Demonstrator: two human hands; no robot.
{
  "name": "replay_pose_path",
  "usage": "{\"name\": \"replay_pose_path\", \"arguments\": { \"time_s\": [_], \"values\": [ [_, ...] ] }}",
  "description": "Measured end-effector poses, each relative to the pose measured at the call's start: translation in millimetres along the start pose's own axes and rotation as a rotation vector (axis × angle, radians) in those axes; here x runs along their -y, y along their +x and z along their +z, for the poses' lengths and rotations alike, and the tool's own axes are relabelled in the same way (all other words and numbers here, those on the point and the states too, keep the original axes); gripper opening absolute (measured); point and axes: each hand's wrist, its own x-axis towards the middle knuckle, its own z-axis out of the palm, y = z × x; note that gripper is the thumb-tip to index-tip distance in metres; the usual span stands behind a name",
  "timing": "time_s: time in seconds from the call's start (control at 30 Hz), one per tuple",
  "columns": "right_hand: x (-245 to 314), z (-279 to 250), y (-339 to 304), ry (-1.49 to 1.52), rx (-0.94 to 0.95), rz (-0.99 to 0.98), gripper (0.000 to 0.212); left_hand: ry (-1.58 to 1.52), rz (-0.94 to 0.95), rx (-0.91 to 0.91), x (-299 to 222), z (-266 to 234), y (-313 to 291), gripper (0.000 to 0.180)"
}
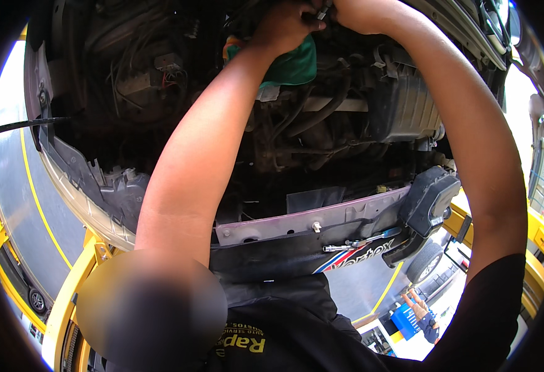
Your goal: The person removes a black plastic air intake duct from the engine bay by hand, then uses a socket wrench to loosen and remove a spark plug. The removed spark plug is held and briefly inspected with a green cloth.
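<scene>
Both my arms reach far into a car's engine bay. My left hand (286,26) is at the top of the view, its fingers closed around a small silvery metal part (323,12). Just to the right is my right hand (360,15), with its fingers curled in and partly cut off by the upper edge; whatever they grip is hidden. A green cloth (297,64) hangs below my left wrist, with an orange edge showing beside it. Dark hoses (321,118) run beneath the hands.
A ratchet with a blue handle (362,240) lies on the front panel's dark cover (253,263). A black plastic box (432,195) sits at right, a ribbed grey housing (411,108) behind it. Yellow lift posts (73,297) flank the car. Another person (427,319) is in the background.
</scene>
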Motion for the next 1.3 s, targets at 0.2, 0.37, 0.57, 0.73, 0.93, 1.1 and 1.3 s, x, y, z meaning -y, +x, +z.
{"name": "replay_pose_path", "arguments": {
  "time_s": [0.2,0.37,0.57,0.73,0.93,1.1,1.3],
  "values": [
    [-24,25,18,-0.153,0.231,0.215,0.025,-0.078,-0.291,0.109,-34,8,3,0.048],
    [-24,11,-2,-0.003,-0.105,0.021,0.022,0.050,-0.114,-0.010,-20,-5,0,0.047],
    [-6,-15,-27,0.220,-0.086,0.330,0.023,0.048,-0.470,0.130,-83,-69,-24,0.049],
    [-14,-24,-28,0.299,-0.191,0.439,0.027,-0.015,-0.658,0.356,-95,-133,-61,0.057],
    [8,-64,-53,0.458,-0.290,0.436,0.015,-0.139,-0.904,0.211,-109,-158,-107,0.057],
    [-37,-47,-85,0.717,-0.422,0.549,0.017,-0.690,-1.016,-0.065,-99,-153,-139,0.047],
    [-94,-31,-153,0.999,-0.449,0.557,0.036,-1.242,-0.922,-0.304,-86,-136,-159,0.038]
  ]
}}
